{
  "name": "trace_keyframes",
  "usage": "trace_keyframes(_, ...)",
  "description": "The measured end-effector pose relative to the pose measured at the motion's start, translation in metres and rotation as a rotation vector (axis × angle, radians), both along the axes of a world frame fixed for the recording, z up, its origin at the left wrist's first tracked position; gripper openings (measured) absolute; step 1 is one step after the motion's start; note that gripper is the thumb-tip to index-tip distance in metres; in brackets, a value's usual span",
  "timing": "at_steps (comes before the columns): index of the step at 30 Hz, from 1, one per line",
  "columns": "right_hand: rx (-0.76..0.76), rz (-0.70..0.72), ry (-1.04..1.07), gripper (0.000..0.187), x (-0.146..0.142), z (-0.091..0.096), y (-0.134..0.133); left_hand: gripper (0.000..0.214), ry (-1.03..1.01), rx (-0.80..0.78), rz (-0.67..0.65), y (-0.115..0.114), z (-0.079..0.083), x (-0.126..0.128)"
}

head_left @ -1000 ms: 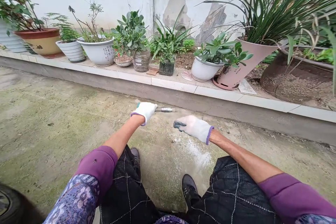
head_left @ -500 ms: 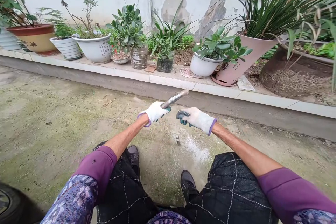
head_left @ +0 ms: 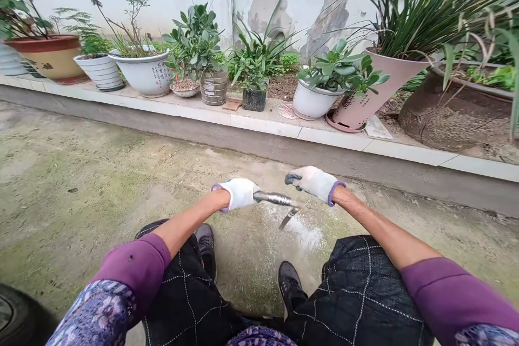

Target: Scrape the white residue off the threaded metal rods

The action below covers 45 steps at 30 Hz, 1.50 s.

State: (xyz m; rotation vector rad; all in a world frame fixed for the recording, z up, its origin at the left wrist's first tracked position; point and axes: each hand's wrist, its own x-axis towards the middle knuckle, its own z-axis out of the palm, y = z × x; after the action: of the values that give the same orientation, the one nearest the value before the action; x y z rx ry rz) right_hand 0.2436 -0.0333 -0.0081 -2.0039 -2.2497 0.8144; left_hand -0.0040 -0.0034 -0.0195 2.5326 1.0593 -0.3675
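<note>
My left hand (head_left: 239, 193), in a white glove, is closed round the handle of a silvery metal tool (head_left: 275, 198) that points right, low over the concrete ground. A dark slanted piece (head_left: 287, 218) shows blurred just below the tool's tip. My right hand (head_left: 315, 181), gloved with dark fingertips, hovers just right of the tool's tip. Its fingers are curled in a pinch, and what they hold is too small to make out. A white powdery patch (head_left: 305, 236) lies on the ground beneath both hands, between my shoes.
A raised tiled ledge (head_left: 263, 128) runs across ahead, lined with potted plants: a white pot (head_left: 310, 104), a tilted pink pot (head_left: 367, 102), a small dark pot (head_left: 254, 99). Mossy concrete (head_left: 81, 184) spreads left. A tyre edge (head_left: 16, 316) sits bottom left.
The tool, raised and tilted up half a second ago, has swung down to lie almost level near the ground. My right hand has shifted right and slightly up.
</note>
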Motion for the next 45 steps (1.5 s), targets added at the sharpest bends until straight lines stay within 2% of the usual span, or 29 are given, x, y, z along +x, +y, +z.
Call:
trace_keyframes(3,-0.024,-0.077,0.152,0.032,-0.013,-0.003,-0.005,0.043,-0.165,-0.107,0.078,0.001,0.015,-0.004)
trace_keyframes(6,0.006,0.050,0.171,0.032,-0.043,-0.002,-0.015,0.044,-0.211,-0.062,0.224,0.017,0.020,-0.008)
trace_keyframes(8,0.035,0.193,0.060,0.029,-0.059,0.002,-0.020,0.035,-0.059,0.074,0.223,0.028,0.015,-0.010)
trace_keyframes(10,0.040,0.249,-0.095,0.026,-0.063,0.006,-0.019,0.027,0.080,0.155,0.188,0.034,0.006,-0.011)
trace_keyframes(12,0.045,0.236,-0.178,0.024,-0.054,0.008,-0.013,0.020,0.132,0.141,0.170,0.031,-0.003,-0.012)
trace_keyframes(14,0.044,0.190,-0.139,0.024,-0.038,0.006,-0.007,0.012,0.141,0.083,0.139,0.023,-0.007,-0.013)
trace_keyframes(16,0.003,0.120,-0.011,0.025,-0.024,0.003,-0.003,0.009,0.070,-0.024,0.112,0.012,-0.005,-0.013)
trace_keyframes(19,-0.077,-0.042,0.241,0.025,-0.019,0.000,-0.005,0.029,-0.108,-0.195,0.116,0.002,0.008,-0.011)
trace_keyframes(22,-0.029,-0.155,0.330,0.026,-0.032,0.001,-0.011,0.038,-0.395,-0.357,0.223,0.000,0.020,-0.004)
trace_keyframes(25,0.084,-0.074,0.239,0.021,-0.047,0.004,-0.015,0.032,-0.639,-0.437,0.399,0.007,0.023,0.005)
trace_keyframes(27,0.086,0.020,0.187,0.020,-0.055,0.007,-0.019,0.034,-0.650,-0.395,0.485,0.016,0.021,0.007)
trace_keyframes(29,0.071,0.098,0.148,0.021,-0.058,0.011,-0.024,0.037,-0.558,-0.266,0.524,0.029,0.017,0.002)
trace_keyframes(30,0.073,0.117,0.139,0.021,-0.058,0.013,-0.027,0.039,-0.471,-0.172,0.510,0.035,0.015,-0.001)
trace_keyframes(32,0.071,0.104,0.177,0.023,-0.054,0.016,-0.032,0.034,-0.173,0.077,0.382,0.043,0.010,-0.010)
trace_keyframes(34,0.069,0.055,0.224,0.025,-0.046,0.017,-0.032,0.024,-0.038,0.158,0.320,0.043,0.005,-0.015)
trace_keyframes(37,0.132,0.044,0.168,0.027,-0.029,0.014,-0.023,0.015,0.011,0.136,0.225,0.025,-0.003,-0.011)
trace_keyframes(39,0.165,0.059,0.118,0.029,-0.016,0.010,-0.014,0.008,-0.076,0.004,0.116,0.009,-0.004,-0.003)
trace_keyframes(42,0.059,-0.008,0.193,0.029,-0.004,0.007,-0.004,0.014,-0.180,-0.069,0.084,-0.006,0.005,0.006)
trace_keyframes(45,-0.068,-0.119,0.399,0.029,-0.008,0.009,-0.005,0.031,-0.306,-0.096,0.144,-0.005,0.022,0.005)
